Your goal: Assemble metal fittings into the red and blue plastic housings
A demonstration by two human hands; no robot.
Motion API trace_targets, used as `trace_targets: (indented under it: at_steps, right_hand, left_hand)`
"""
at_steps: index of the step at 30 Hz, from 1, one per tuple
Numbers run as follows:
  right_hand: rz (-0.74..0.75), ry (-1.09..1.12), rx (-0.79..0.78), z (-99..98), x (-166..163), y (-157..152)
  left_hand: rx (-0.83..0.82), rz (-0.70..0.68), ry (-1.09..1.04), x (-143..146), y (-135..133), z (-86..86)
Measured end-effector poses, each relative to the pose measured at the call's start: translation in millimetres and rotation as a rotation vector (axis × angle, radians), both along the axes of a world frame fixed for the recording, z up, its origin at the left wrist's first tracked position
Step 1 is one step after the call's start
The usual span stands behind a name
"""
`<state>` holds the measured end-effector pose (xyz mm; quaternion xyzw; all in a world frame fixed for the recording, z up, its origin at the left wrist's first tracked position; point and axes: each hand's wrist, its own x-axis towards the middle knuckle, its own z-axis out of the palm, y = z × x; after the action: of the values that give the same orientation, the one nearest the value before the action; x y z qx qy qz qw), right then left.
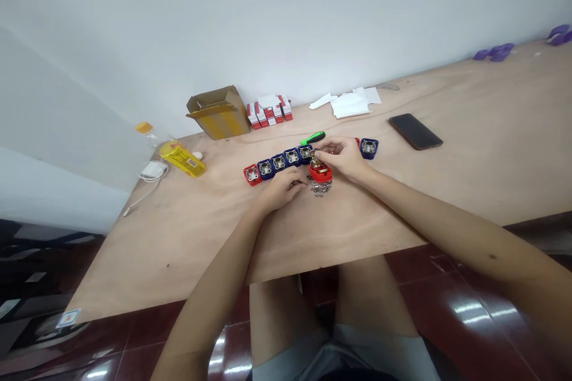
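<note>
A red plastic part with a brass-coloured fitting on top [320, 171] stands on the wooden table [187, 238]. My right hand [342, 156] is closed with its fingertips pinching that brass fitting. My left hand [282, 186] rests on the table just left of the red part, fingers curled, next to a small pile of metal screws [320, 189]; what it holds, if anything, is hidden. Behind my hands runs a row of blue parts with metal inserts [280, 162], with a red one [252, 174] at its left end and another blue one [369, 147] at the right.
A green-handled screwdriver [313, 138] lies behind the row. Further off are a cardboard box [218, 112], small red-and-white boxes [269, 111], white papers [351, 102], a dark phone [415, 131], a yellow bottle [181, 157], a white charger with cable [152, 171] and purple parts [496, 52].
</note>
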<state>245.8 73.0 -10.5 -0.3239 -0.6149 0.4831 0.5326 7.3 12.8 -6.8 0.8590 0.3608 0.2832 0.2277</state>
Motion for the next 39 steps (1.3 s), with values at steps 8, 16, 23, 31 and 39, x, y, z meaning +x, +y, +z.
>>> trace_targets:
  at_steps: [8, 16, 23, 31, 39]
  right_hand:
    - [0.123, 0.014, -0.049, 1.2, -4, -8]
    - [0.244, -0.012, -0.085, 0.8, -8, -15]
    - [0.258, -0.066, -0.056, 1.7, -8, -14]
    - [0.265, -0.144, -0.031, -1.5, -6, -13]
    - [0.254, -0.143, -0.035, -0.8, -6, -12]
  left_hand:
    - [-0.005, 0.294, -0.45, 12, -1, -2.7]
    - [-0.067, 0.257, -0.599, 21, -5, -3.7]
    - [-0.054, 0.25, -0.617, 20, -6, -2.1]
    - [-0.203, 0.283, -0.648, 20, -6, 0.6]
    - [-0.228, 0.282, -0.714, 21, -6, -0.4]
